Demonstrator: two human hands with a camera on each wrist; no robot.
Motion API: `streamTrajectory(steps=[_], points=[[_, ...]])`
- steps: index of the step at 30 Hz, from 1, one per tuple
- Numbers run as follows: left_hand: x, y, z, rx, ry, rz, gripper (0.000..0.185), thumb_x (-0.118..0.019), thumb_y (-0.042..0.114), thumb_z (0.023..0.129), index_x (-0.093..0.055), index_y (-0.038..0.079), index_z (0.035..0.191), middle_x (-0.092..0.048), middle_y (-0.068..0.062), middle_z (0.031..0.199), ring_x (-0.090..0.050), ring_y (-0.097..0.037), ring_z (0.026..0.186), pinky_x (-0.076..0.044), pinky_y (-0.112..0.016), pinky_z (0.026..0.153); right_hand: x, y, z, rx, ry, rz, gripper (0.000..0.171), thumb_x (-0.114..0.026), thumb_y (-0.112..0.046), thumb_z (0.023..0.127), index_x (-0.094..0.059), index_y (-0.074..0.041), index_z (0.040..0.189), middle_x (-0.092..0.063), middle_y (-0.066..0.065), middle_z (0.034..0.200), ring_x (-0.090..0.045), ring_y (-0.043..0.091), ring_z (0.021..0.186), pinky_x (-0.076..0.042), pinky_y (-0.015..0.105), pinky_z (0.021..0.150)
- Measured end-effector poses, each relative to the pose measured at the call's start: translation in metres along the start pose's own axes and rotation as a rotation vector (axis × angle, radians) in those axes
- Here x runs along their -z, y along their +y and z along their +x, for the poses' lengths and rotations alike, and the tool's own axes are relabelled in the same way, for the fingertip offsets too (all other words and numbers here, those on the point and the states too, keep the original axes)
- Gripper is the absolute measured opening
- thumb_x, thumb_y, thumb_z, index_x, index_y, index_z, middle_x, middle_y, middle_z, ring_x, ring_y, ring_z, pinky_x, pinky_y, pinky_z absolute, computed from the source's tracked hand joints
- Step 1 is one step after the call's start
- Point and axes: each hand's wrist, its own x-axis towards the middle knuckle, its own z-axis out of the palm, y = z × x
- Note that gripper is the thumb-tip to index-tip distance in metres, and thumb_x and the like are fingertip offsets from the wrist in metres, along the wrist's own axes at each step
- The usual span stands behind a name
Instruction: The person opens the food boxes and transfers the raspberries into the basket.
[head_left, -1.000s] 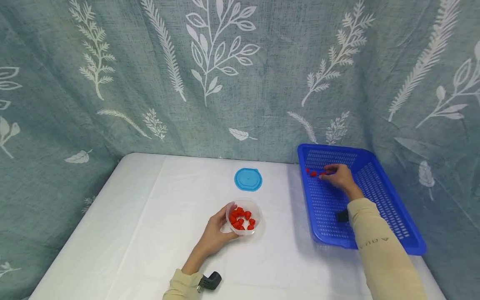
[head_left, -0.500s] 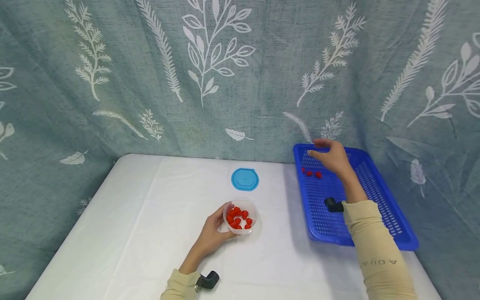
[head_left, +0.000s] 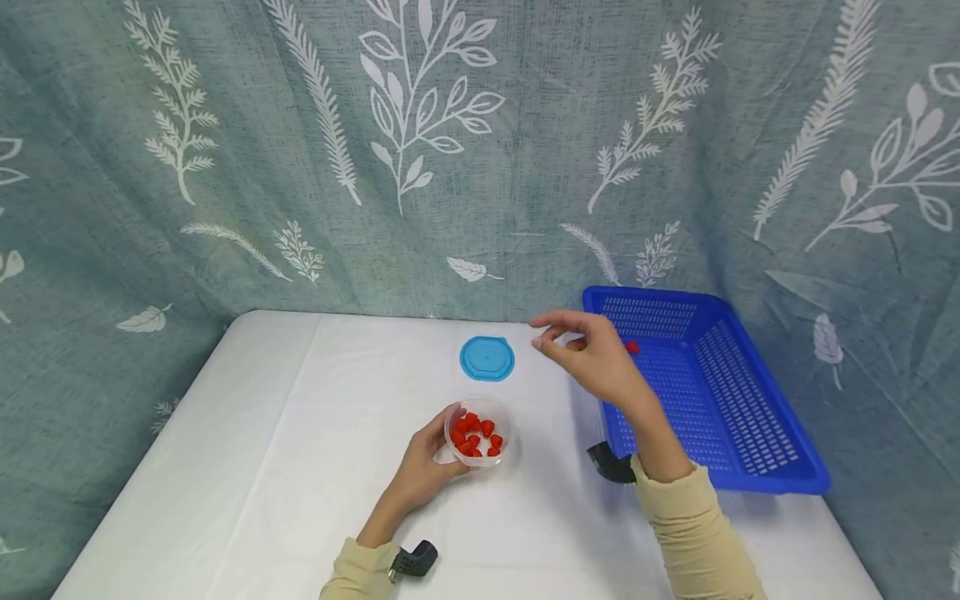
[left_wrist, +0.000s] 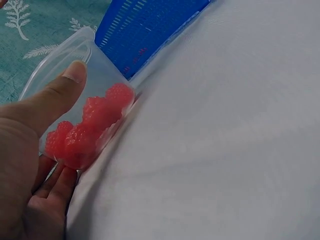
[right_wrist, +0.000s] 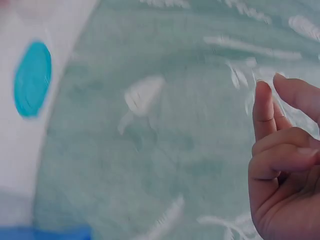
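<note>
the left hand (head_left: 423, 471) grips a clear plastic cup (head_left: 480, 432) that stands on the white table (head_left: 262, 467); its thumb lies along the cup's wall and the fingers curl round the near side, as the left wrist view shows; the cup holds a heap of red berries (head_left: 474, 435); a round blue lid (head_left: 487, 358) lies flat on the table just behind the cup, apart from it; the right hand (head_left: 592, 358) hangs in the air to the right of the lid and behind and to the right of the cup, at the left edge of the blue basket (head_left: 720, 417); its thumb and forefinger tips are brought close together, the other fingers loosely curled, and nothing shows between them, though the right wrist view is blurred; one red berry (head_left: 632, 347) lies inside the basket, near its far left corner, just right of the right hand; a leaf-patterned green curtain (head_left: 450, 150) hangs behind the table.
</note>
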Motion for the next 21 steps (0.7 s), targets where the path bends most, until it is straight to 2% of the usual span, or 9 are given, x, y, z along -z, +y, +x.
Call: streamTrajectory(steps=[3,6,8,10,13,16,18,20,21], points=[[0.000,0.001,0.001,0.004,0.003,-0.019,0.089,-0.084,0.004,0.080,-0.040,0.014,0.156,-0.049,-0.007,0.155,-0.042,-0.027,0.147,-0.036,-0.046,0.120,-0.027,0.010,-0.007,0.036,-0.050,-0.016,0.021,-0.070,-0.014,0.096,-0.075,-0.009,0.116,-0.074,0.009,0.100,-0.052,0.010,0.057,-0.045,0.023,0.051],[0.001,0.001,0.002,-0.008,0.003,-0.035,0.088,-0.083,0.000,0.079,-0.041,0.010,0.156,-0.050,-0.011,0.154,-0.044,-0.030,0.145,-0.036,-0.049,0.119,-0.053,0.029,-0.011,0.056,-0.114,-0.033,0.021,-0.071,-0.014,0.095,-0.077,-0.010,0.114,-0.077,0.007,0.104,-0.066,0.014,0.081,-0.053,0.023,0.062],[0.001,0.002,0.002,-0.017,-0.001,-0.035,0.088,-0.083,0.000,0.079,-0.040,0.008,0.156,-0.051,-0.012,0.153,-0.045,-0.030,0.145,-0.036,-0.049,0.119,-0.068,0.043,-0.013,0.052,-0.156,-0.032,0.022,-0.072,-0.014,0.094,-0.078,-0.010,0.115,-0.077,0.005,0.104,-0.068,0.017,0.097,-0.056,0.024,0.069],[0.002,0.001,0.002,-0.019,-0.007,-0.027,0.088,-0.083,0.002,0.080,-0.039,0.008,0.156,-0.051,-0.011,0.153,-0.045,-0.029,0.144,-0.036,-0.048,0.119,-0.082,0.057,-0.015,0.037,-0.188,-0.040,0.025,-0.073,-0.014,0.093,-0.077,-0.009,0.117,-0.078,0.004,0.103,-0.069,0.020,0.099,-0.056,0.023,0.068],[0.003,0.000,0.002,-0.024,-0.017,-0.022,0.088,-0.083,0.004,0.081,-0.038,0.008,0.157,-0.051,-0.010,0.153,-0.045,-0.029,0.144,-0.035,-0.047,0.120,-0.096,0.068,-0.018,-0.009,-0.212,-0.088,0.028,-0.074,-0.012,0.091,-0.076,-0.007,0.119,-0.078,0.005,0.102,-0.066,0.020,0.091,-0.054,0.024,0.063],[0.003,-0.001,0.002,-0.023,-0.020,-0.020,0.088,-0.083,0.005,0.081,-0.038,0.008,0.157,-0.051,-0.010,0.153,-0.045,-0.028,0.144,-0.035,-0.047,0.120,-0.109,0.070,-0.022,-0.064,-0.205,-0.219,0.028,-0.076,-0.013,0.090,-0.077,-0.010,0.118,-0.078,0.005,0.108,-0.067,0.024,0.096,-0.058,0.035,0.077],[0.003,-0.001,0.001,-0.022,-0.020,-0.017,0.088,-0.083,0.005,0.081,-0.038,0.008,0.157,-0.051,-0.010,0.153,-0.046,-0.028,0.144,-0.036,-0.045,0.120,-0.116,0.069,-0.025,-0.090,-0.197,-0.309,0.027,-0.076,-0.015,0.090,-0.078,-0.012,0.117,-0.077,0.005,0.111,-0.067,0.024,0.095,-0.058,0.041,0.082],[0.003,0.000,0.000,-0.022,-0.022,-0.008,0.088,-0.083,0.006,0.082,-0.037,0.008,0.157,-0.051,-0.009,0.153,-0.045,-0.027,0.144,-0.036,-0.043,0.120,-0.122,0.069,-0.027,-0.102,-0.187,-0.387,0.027,-0.076,-0.017,0.091,-0.078,-0.012,0.118,-0.078,0.005,0.100,-0.066,0.023,0.082,-0.058,0.040,0.075],[0.002,0.000,0.000,-0.025,-0.022,-0.006,0.088,-0.083,0.007,0.082,-0.037,0.008,0.157,-0.051,-0.009,0.153,-0.045,-0.027,0.145,-0.036,-0.043,0.119,-0.125,0.069,-0.027,-0.101,-0.185,-0.415,0.028,-0.076,-0.017,0.091,-0.077,-0.011,0.118,-0.076,0.006,0.092,-0.060,0.019,0.071,-0.055,0.034,0.065]])
